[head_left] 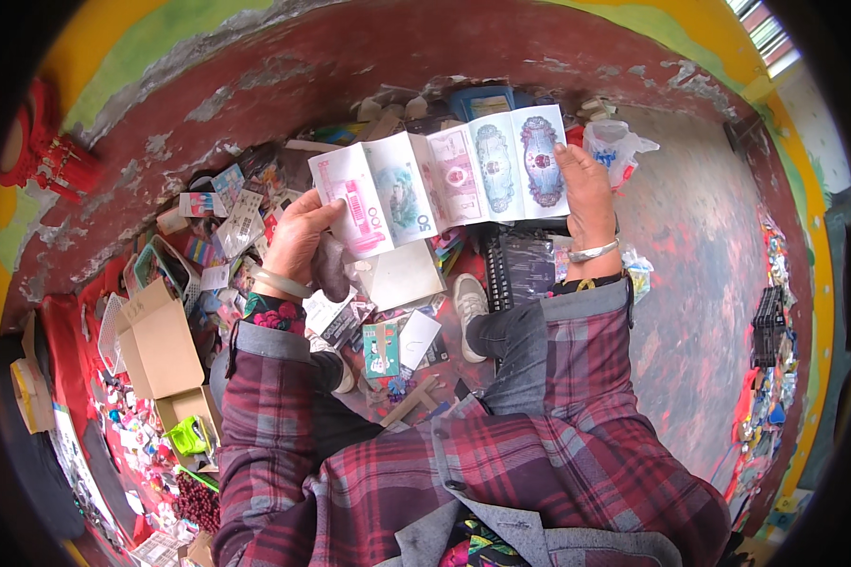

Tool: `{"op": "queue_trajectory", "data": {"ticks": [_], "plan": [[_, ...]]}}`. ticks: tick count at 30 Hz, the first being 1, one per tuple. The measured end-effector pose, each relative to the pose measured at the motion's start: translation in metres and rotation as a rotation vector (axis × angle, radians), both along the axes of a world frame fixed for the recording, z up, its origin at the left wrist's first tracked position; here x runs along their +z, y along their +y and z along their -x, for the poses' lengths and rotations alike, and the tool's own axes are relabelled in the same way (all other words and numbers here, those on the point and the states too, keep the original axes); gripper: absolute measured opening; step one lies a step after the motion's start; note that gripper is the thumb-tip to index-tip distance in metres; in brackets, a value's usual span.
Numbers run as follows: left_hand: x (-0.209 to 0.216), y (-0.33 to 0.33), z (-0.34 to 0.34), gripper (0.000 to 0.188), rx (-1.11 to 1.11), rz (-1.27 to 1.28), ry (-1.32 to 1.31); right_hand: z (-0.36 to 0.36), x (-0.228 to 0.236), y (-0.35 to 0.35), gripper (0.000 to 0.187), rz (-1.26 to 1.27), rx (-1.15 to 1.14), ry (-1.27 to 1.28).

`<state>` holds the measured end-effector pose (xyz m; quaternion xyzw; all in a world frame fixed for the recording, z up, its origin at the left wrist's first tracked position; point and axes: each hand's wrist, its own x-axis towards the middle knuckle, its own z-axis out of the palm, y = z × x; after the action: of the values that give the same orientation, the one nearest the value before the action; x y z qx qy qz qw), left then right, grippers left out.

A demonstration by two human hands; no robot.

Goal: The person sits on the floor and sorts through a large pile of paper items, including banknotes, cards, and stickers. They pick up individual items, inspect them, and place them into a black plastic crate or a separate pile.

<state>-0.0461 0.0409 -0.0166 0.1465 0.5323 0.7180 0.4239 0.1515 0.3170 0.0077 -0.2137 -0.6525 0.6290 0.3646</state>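
Note:
Stretched between my two hands is a long accordion-folded paper strip point(418, 180) printed with banknote pictures in pink, green and violet. My left hand point(300, 234) pinches its left end, thumb on top. At the strip's right end my right hand point(588, 194) grips the edge, with the thumb in front and the other fingers mostly hidden behind. A grey-brown soft thing point(331, 268) hangs just beside my left hand; I cannot tell whether it is held. Below the strip lies a pale blank card or folder point(402, 275).
Heaped paper and small goods cover the floor at the left, around an open cardboard box point(161, 335) and a white-green basket point(175, 260). A black spiral-bound item point(512, 267) lies by my shoe point(470, 317). A plastic bag point(616, 149) stands near the peeling red wall point(369, 52).

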Motion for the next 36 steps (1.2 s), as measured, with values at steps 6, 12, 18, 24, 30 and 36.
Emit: {"op": "queue_trajectory", "data": {"ticks": [6,12,18,24,30,36], "plan": [[0.000,-0.005,0.007,0.028,0.036,0.019,0.037,-0.008,0.000,0.008,0.021,0.080,-0.045,0.031],[0.001,-0.014,0.017,0.026,0.050,0.039,0.059,-0.026,-0.007,0.036,0.022,0.141,-0.144,0.062],[0.008,-0.020,0.019,0.025,0.074,0.094,0.087,-0.033,-0.004,0.041,0.020,0.182,-0.131,0.079],[0.009,-0.025,0.022,0.023,0.081,0.105,0.101,-0.032,-0.003,0.040,0.018,0.144,-0.126,0.072],[0.006,-0.027,0.025,0.023,0.071,0.100,0.080,-0.033,-0.006,0.043,0.018,0.148,-0.077,0.071],[0.009,-0.027,0.024,0.023,0.076,0.109,0.085,-0.032,-0.005,0.041,0.018,0.148,-0.074,0.066]]}}
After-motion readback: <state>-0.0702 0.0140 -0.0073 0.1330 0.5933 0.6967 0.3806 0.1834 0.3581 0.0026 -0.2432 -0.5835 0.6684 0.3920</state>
